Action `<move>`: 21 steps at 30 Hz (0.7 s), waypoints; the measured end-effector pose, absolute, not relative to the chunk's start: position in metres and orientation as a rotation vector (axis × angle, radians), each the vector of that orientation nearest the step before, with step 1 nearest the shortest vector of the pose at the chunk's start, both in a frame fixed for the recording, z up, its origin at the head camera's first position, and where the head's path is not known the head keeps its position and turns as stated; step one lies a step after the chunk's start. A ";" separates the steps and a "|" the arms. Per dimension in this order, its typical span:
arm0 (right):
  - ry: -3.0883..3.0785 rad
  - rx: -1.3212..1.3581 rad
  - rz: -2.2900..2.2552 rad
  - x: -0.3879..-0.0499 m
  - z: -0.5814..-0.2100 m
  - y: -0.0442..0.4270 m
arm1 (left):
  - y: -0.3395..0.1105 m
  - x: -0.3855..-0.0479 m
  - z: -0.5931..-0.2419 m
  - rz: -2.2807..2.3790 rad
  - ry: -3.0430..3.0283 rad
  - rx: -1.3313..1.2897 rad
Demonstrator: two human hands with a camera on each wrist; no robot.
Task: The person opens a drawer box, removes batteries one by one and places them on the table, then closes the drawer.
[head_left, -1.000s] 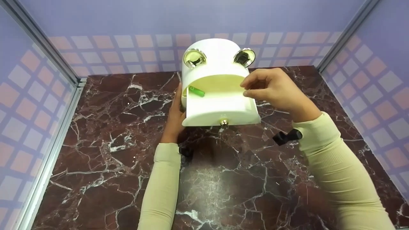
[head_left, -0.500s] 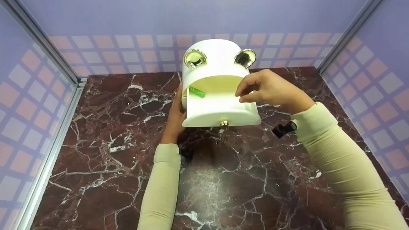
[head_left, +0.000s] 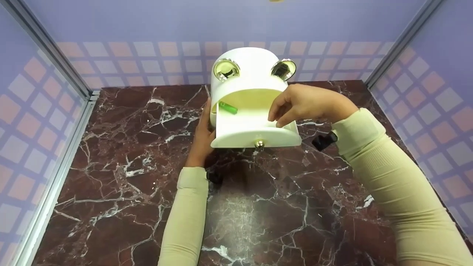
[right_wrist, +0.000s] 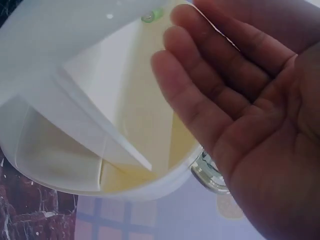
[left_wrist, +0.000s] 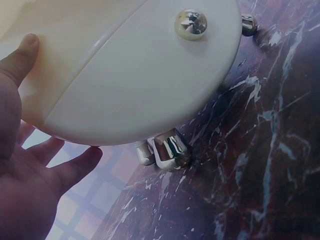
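Since a second ago the right hand has been brought down and leftward in the head view — from the right edge of the opening to over the front right of the pulled-out drawer. Its fingers are loosely bent, thumb apart from them, and nothing is seen held. Whether the drawer is touched by the fingertips cannot be told.

The white container is held at its left side by the left hand, thumb on one face and fingers round the other; that hold is essentially unchanged. The container is seen upper centre in the head view, with two shiny round pieces on top and a knob on the drawer front.

The green cylinder is left lying at the drawer's left, near the opening, untouched and unmoved.

Meaning, as judged: the work is now centred on the drawer's front right, well apart from the cylinder — the container is being steadied from the left meanwhile.
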State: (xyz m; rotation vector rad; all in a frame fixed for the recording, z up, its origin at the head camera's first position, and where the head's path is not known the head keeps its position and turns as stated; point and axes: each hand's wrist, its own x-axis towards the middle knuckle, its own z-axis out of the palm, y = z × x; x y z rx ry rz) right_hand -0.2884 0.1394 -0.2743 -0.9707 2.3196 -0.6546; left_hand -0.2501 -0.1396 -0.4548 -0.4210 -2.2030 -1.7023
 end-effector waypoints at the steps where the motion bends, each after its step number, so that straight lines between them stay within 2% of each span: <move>1: 2.319 -0.962 -0.634 -0.289 -0.274 0.138 | -0.139 -0.250 -0.455 -1.705 -2.200 -0.419; 13: 2.265 -1.031 -0.471 -0.294 -0.274 0.126 | -0.132 -0.252 -0.450 -1.755 -2.206 -0.406; 21: 2.246 -0.970 -0.434 -0.301 -0.276 0.125 | -0.126 -0.252 -0.447 -1.730 -2.209 -0.425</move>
